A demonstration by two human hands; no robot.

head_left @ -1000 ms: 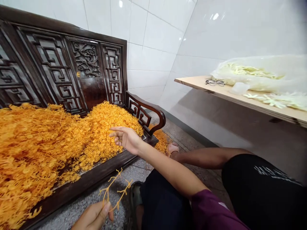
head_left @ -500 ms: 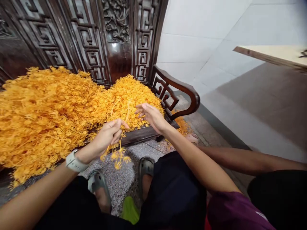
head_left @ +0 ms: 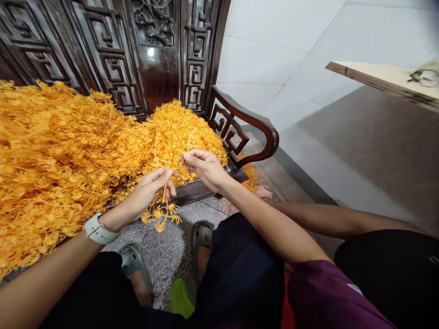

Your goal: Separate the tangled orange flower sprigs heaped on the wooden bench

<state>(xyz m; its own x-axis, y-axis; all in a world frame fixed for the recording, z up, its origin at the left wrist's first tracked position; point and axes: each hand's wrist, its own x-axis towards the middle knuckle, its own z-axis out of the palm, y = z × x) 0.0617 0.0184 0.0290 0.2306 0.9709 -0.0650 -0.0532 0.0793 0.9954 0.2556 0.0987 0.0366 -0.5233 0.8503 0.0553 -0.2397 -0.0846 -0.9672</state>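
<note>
Left hand (head_left: 150, 193): grip closed on orange sprig (head_left: 160, 214). Right hand (head_left: 205, 167): grip pinched, apparently on thin stem (head_left: 189, 144), above orange pile (head_left: 68, 151).

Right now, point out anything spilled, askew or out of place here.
Stray sprigs lie spilled on the floor past the bench armrest, apart from the heap on the seat. Glasses lie loose on the shelf. The left hand holds a sprig; the right hand pinches a stem.

Glossy carved dark wood bench (head_left: 161, 87), matt orange plastic sprigs (head_left: 61, 151), shiny white wall tiles (head_left: 267, 59).
</note>
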